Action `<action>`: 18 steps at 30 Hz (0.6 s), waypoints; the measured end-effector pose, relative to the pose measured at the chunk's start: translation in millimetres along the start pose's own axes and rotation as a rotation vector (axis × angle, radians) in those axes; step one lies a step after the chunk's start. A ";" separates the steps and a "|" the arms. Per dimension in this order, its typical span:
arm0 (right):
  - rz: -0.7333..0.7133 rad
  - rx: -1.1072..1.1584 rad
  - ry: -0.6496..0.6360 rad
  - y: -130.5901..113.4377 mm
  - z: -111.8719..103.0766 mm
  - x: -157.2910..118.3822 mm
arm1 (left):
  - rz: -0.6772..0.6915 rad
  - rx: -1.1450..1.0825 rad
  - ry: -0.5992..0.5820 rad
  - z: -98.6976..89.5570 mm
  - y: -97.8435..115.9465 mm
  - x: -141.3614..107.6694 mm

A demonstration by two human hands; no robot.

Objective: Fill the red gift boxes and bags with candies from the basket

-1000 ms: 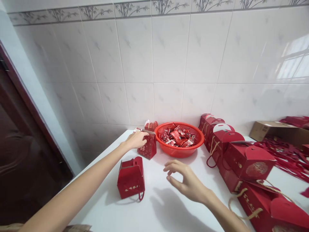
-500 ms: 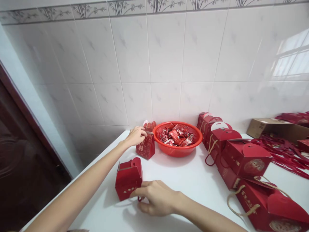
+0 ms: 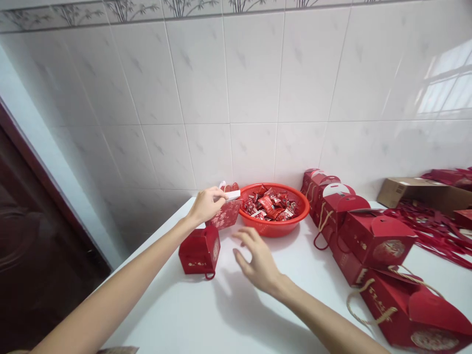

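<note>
My left hand (image 3: 207, 204) is closed on the white top edge of a red patterned box (image 3: 225, 215), which tilts beside the basket. My right hand (image 3: 258, 258) hovers over the white table with its fingers apart, holding nothing. Between my forearms stands a small red gift box (image 3: 195, 253) with gold lettering and a red cord loop at its lower front corner. Just behind the held box, part of another red box (image 3: 230, 187) with a cord shows, mostly hidden. A red plastic basket (image 3: 273, 229) full of wrapped candies (image 3: 271, 204) sits near the wall.
A row of red gift boxes (image 3: 379, 241) with rope handles runs along the right of the table (image 3: 177, 319). Behind it lie red ribbons (image 3: 431, 228) and an open cardboard box (image 3: 394, 191). The tiled wall (image 3: 254, 98) bounds the back; a dark door (image 3: 33, 236) is left.
My right hand has let go of the small red gift box and moved up and right, opening. That box now sits farther back. My left hand has lifted and tilted the patterned box.
</note>
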State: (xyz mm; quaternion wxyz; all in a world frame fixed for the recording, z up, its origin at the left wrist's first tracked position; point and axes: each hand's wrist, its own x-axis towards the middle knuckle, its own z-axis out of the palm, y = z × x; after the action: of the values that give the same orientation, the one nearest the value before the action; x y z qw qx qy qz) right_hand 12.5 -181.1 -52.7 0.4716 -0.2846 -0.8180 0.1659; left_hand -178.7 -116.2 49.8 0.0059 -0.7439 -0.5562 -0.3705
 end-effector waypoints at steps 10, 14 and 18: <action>0.055 0.001 0.263 13.7 -66.7 -9.1 | 0.225 -0.429 -0.080 16.3 66.6 -47.1; 0.028 0.070 0.253 11.1 -73.3 -17.4 | 0.178 -0.578 -0.110 33.6 73.6 -56.1; 0.076 0.128 0.252 12.1 -75.0 -23.9 | 0.097 -0.631 -0.192 49.0 71.2 -63.0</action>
State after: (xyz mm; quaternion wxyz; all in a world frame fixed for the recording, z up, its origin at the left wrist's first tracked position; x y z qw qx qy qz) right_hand 90.6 -186.2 -37.9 0.5810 -0.3034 -0.7287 0.1983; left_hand -99.5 -174.5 7.8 -0.2597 -0.7661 -0.3761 -0.4519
